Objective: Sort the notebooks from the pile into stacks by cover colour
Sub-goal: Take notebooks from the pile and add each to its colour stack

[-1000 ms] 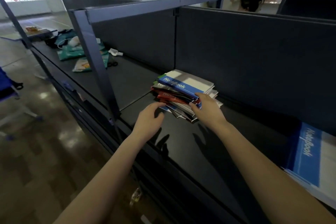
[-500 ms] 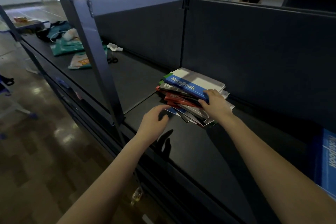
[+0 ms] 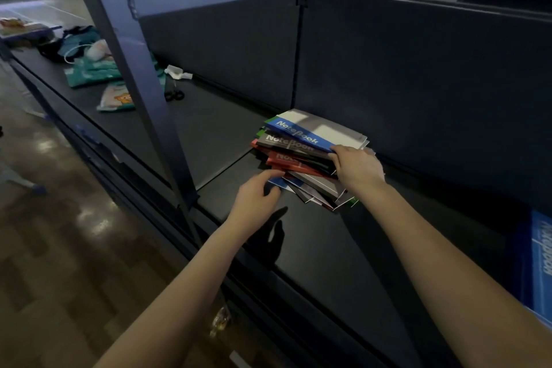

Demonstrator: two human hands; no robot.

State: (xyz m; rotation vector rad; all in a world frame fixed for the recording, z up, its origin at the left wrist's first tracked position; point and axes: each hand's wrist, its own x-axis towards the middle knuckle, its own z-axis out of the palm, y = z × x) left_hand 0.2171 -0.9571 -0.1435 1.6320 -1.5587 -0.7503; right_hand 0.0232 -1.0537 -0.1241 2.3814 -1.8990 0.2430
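A loose pile of notebooks [image 3: 301, 158] lies on the dark shelf [image 3: 313, 248], against the back panel. On top is a blue-and-white notebook [image 3: 316, 131]; under it show grey, red, green and blue covers. My right hand [image 3: 357, 169] rests on the pile's right side, its fingers at the top blue notebook's near corner. My left hand [image 3: 257, 199] is at the pile's front left corner, fingers touching the lowest covers. A separate blue notebook [image 3: 540, 260] lies at the far right edge of the view.
A blue metal upright [image 3: 143, 84] of the rack stands left of the pile. Farther left on the shelf lie teal packets [image 3: 92, 72], scissors [image 3: 174, 94] and crumpled paper. A wooden floor runs along the left.
My right hand has slid up the pile's right side to the top blue notebook's corner. My left hand has stayed at the front left corner. The view has moved closer.
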